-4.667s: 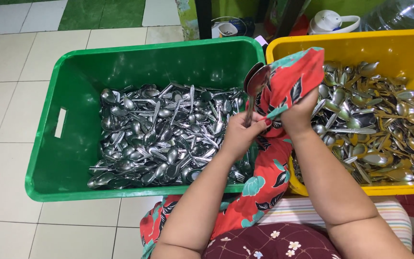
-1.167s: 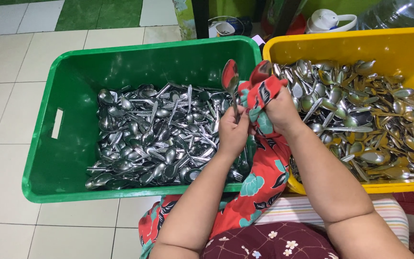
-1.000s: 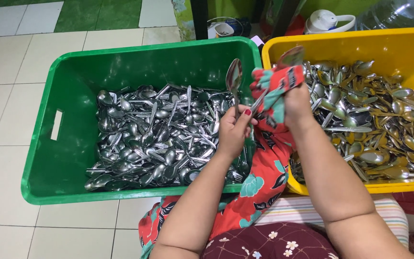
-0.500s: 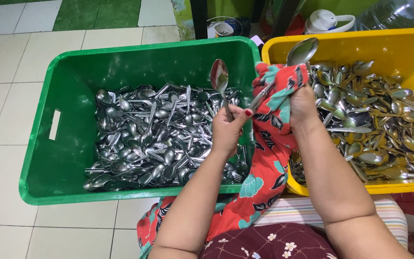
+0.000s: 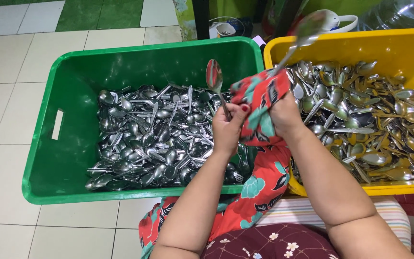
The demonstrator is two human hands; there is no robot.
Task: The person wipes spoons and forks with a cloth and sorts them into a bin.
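A: Entry, head view. The left hand was pinched shut on the handle of one spoon, bowl upright and standing at 12 o'clock from the knuckles, above the green crate. The right hand was bunched in the red floral cloth, fingers closed through the fabric on a second spoon whose bowl pointed to 1 o'clock over the yellow crate.

B: Risks noted?

A: Judged, not observed. The left grip was only a fingertip pinch low on the handle; a wet or polished handle could have slipped and dropped into the heap of spoons in the green crate, mixing it with the rest. The second spoon was held only through cloth, so the hold looked loose; a quick swing could have flung it past the yellow rim towards the things at 12 o'clock. The cloth's tail hung between the crates at 6 o'clock and could have snagged on cutlery.

B: What could not be read?

A: The second spoon's bowl was motion-blurred. The right fingers were mostly covered by cloth, so their exact hold could not be told. The yellow crate ran off the frame at 3 o'clock. The clear bottle and white container at 12 o'clock were cut off by the top edge. Whether forks lay among the pile of cutlery in the yellow crate was hard to tell.
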